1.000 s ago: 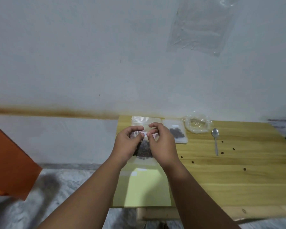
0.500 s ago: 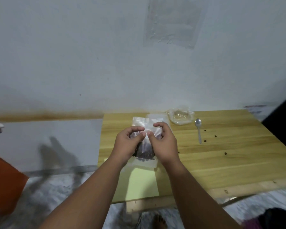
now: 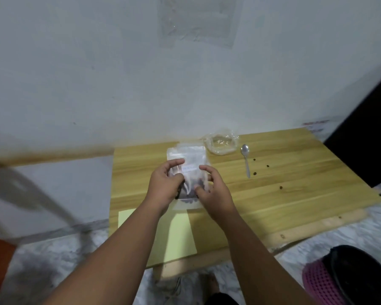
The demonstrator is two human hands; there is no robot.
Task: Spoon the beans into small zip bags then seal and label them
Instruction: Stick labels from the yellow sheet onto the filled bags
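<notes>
Head view is blurry, so small things are hard to make out. Your hands cover both sides of the small clear zip bag of dark beans (image 3: 190,186), and you cannot tell if its zip is shut. The little white label (image 3: 189,168) on its front shows, but any writing on it is too blurry to read. The pale yellow paper sheet (image 3: 180,234) is partly hidden under your left arm.

Your left hand (image 3: 166,186) has its fingers curled round the left edge of the bag. Your right hand (image 3: 216,190) pinches the right edge with thumb and fingers. The bag stands upright between both hands, over the left part of the light wooden table (image 3: 295,194), just past the far edge of the yellow sheet.

Far right of the bag lies a crumpled clear plastic bag (image 3: 221,144). A silver metal spoon (image 3: 246,159) lies just right of that, with a few loose dark beans (image 3: 255,173) beside it.
</notes>
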